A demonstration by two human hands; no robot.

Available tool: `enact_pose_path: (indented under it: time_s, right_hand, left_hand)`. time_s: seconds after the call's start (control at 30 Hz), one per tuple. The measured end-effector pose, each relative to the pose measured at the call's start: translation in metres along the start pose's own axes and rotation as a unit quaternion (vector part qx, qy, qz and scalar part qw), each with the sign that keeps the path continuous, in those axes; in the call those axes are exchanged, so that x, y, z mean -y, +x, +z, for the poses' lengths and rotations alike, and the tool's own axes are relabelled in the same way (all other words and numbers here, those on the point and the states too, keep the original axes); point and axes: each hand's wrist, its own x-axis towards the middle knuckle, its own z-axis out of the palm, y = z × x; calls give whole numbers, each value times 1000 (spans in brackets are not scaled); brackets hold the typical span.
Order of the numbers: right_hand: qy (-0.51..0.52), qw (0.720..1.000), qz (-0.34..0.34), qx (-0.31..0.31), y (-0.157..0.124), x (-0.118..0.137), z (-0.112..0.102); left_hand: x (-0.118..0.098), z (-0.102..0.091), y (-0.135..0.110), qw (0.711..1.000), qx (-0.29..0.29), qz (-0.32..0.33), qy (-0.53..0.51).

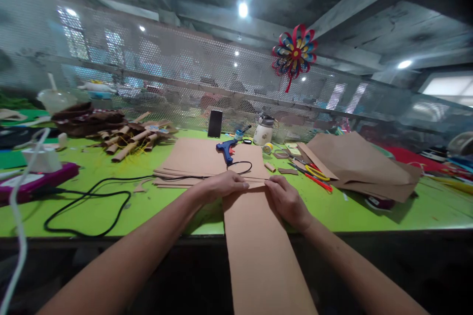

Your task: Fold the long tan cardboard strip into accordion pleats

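Observation:
A long strip of brown kraft paper [264,251] runs from the table's front edge down toward me. At its far end, which looks folded over, my left hand [227,183] pinches the left side with thumb and fingers. Opposite it, my right hand [286,199] grips the right corner of the same end. Just beyond my hands lies a stack of brown paper sheets [192,155]. On that stack rests a blue hot glue gun [226,150] with an orange-red trigger, its black cord trailing left past my left hand.
Paper tubes [127,145] and a purple power strip [66,177] occupy the green table's left side. Scissors with yellow handles [316,172] lie to the right, beside crumpled brown paper [358,162]. A phone [215,124] and a pale jug [263,132] stand at the back.

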Motion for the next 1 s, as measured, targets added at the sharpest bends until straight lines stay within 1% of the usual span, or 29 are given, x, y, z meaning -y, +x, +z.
enact_pose_path:
  time_s: [0.07, 0.13, 0.17, 0.2, 0.27, 0.3, 0.33, 0.37, 0.4, 0.43, 0.47, 0.53, 0.6, 0.7, 0.77, 0.87, 1.0]
  right_hand:
    - [57, 997, 57, -7, 1, -2, -2]
    - [145, 979, 141, -5, 2, -6, -7]
    - [204, 960, 189, 1, 3, -8, -10]
    - [270, 934, 235, 8, 4, -10, -13]
    - [395, 866, 304, 30, 8, -13, -18]
    - [441, 834, 327, 47, 11, -13, -19]
    - [469, 810, 346, 65, 14, -13, -19]
    - [478, 795, 363, 85, 17, -12, -17]
    - [470, 790, 377, 108, 21, -10, -15]
    - [451, 793, 389, 130, 25, -7, -12]
    - [428, 800, 395, 146, 29, -4, -9]
    - [398, 813, 395, 158, 36, 2, -1]
    - [407, 810, 397, 145, 39, 7, 6]
    - [449, 784, 413, 114, 38, 10, 12]
    - [461, 774, 425, 92, 35, 11, 14]
    - [451, 775, 437, 67, 30, 11, 14]
    - [437, 781, 441, 73, 28, 13, 14]
  left_hand:
    - [2, 0, 3, 999, -5, 14, 28]
    - [2, 0, 5, 999, -6, 19, 49]
    - [2, 0, 5, 998, -7, 21, 54]
    - [2, -1, 5, 998, -6, 24, 59]
    - [0, -3, 4, 997, -5, 29, 67]
    - [-1, -4, 4, 997, -3, 30, 70]
    - [-2, -5, 2, 997, 1, 32, 70]
    - [-3, -7, 1, 997, 7, 34, 67]
    - [-4, -8, 0, 997, 15, 36, 61]
    - [-4, -10, -2, 998, 23, 37, 53]
    - [-4, -11, -3, 998, 30, 35, 44]
    - [-3, -14, -4, 998, 34, 28, 35]
    - [-1, -16, -3, 998, 31, 20, 42]
    - [1, -17, -1, 997, 30, 17, 63]
    - [2, -15, 1, 996, 30, 23, 76]
    - [2, -13, 2, 992, 26, 45, 111]
    - [2, -13, 2, 984, 26, 62, 167]
